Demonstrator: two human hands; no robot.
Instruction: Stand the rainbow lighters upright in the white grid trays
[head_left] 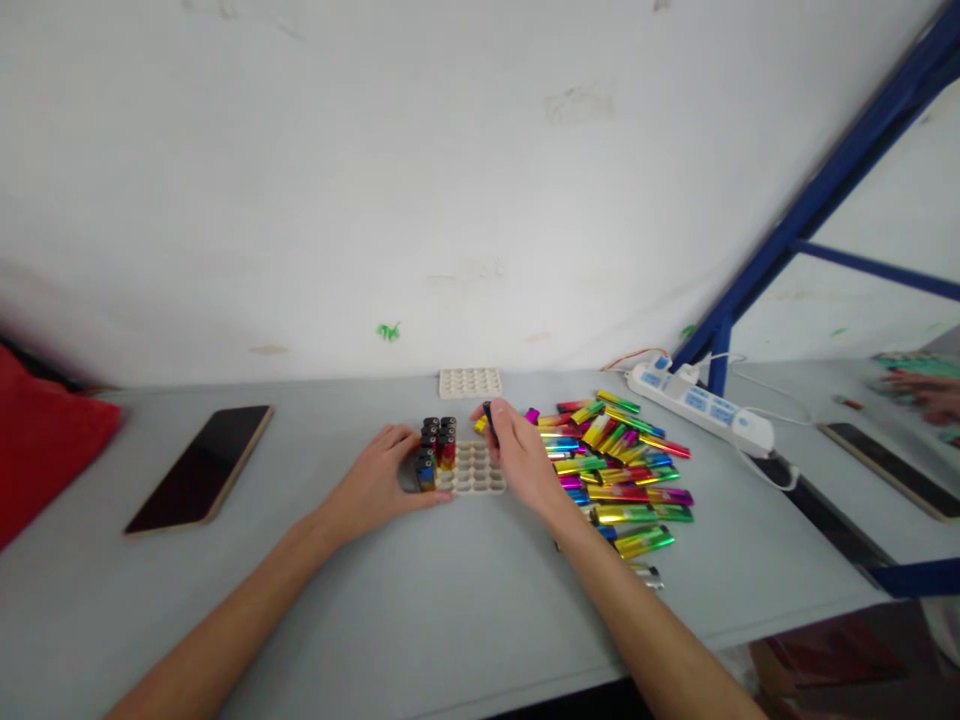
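Observation:
A cream tray (pixel 480 470) with rows of round-cornered pockets lies on the table in front of me. Several lighters (pixel 447 450) with black tops and shiny coloured bodies stand upright in its left columns. My left hand (pixel 382 470) grips the tray's left end, its thumb along the front edge and its fingers behind the standing lighters. Above the tray's right side, my right hand (pixel 517 450) pinches one lighter (pixel 490 418), black end up; the palm hides part of it. To the right lies a loose pile of metallic lighters (pixel 622 470) in many colours.
Another cream tray (pixel 470 382) lies against the wall. A phone (pixel 202 470) and a red item (pixel 49 440) are at the left. On the right are a white power strip (pixel 697 405), a blue metal frame (pixel 810 210), a second phone (pixel 892 465) and another person's hand (pixel 934 395).

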